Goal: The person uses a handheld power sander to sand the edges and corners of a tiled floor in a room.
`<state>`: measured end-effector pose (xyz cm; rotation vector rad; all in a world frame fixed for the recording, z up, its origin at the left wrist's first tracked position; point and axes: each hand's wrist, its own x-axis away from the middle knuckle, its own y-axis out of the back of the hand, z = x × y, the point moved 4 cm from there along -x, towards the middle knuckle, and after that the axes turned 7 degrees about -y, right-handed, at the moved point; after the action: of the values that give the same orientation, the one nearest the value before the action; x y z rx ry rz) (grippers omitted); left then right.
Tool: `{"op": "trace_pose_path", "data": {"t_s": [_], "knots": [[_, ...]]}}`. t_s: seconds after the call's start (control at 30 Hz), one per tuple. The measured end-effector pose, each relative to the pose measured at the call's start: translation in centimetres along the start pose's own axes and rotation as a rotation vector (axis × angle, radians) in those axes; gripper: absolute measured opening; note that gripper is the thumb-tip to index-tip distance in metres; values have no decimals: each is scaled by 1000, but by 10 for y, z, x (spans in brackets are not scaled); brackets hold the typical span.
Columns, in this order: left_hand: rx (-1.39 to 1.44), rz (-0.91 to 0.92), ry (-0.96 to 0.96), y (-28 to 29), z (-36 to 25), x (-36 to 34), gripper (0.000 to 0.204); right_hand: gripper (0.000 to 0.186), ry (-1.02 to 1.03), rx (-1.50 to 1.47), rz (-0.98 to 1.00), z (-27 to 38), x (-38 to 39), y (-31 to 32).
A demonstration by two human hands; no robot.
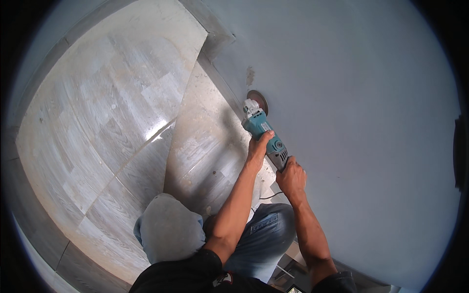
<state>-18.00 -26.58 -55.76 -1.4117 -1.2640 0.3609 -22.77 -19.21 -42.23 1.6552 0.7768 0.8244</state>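
An angle grinder (260,126) with a teal body, a silver head and a grey rear end is held up in both hands. My left hand (259,150) is wrapped round the middle of its body. Round the rear end, my right hand (292,177) is closed. The round brown disc (258,101) at the tool's head is at the grey-blue wall (351,112); whether it touches the surface I cannot tell. Just beyond the disc, a rough bare patch (250,76) shows in the wall's paint.
Dusty grey wood-look tiles (122,97) cover the floor, a step edge running through them. A grey skirting (220,83) follows the wall's foot. A dark cord (271,196) lies below the grinder, near my bent knees (173,229). Dark items (293,276) lie behind me.
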Motion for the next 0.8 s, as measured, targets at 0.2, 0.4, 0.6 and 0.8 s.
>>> {"op": "trace_pose_path", "data": {"t_s": [0.2,0.4,0.6,0.8], "knots": [[10,-4,-27,6,-4,-3,57,27,-39,4,69,7,1,-3],[29,19,-29,3,2,1,55,27,-40,-14,44,2,2,-3],[64,26,-14,4,2,-2,61,27,-35,-30,10,1,2,-5],[27,26,-20,5,-1,-2,60,25,-29,-15,14,6,5,-2]]}}
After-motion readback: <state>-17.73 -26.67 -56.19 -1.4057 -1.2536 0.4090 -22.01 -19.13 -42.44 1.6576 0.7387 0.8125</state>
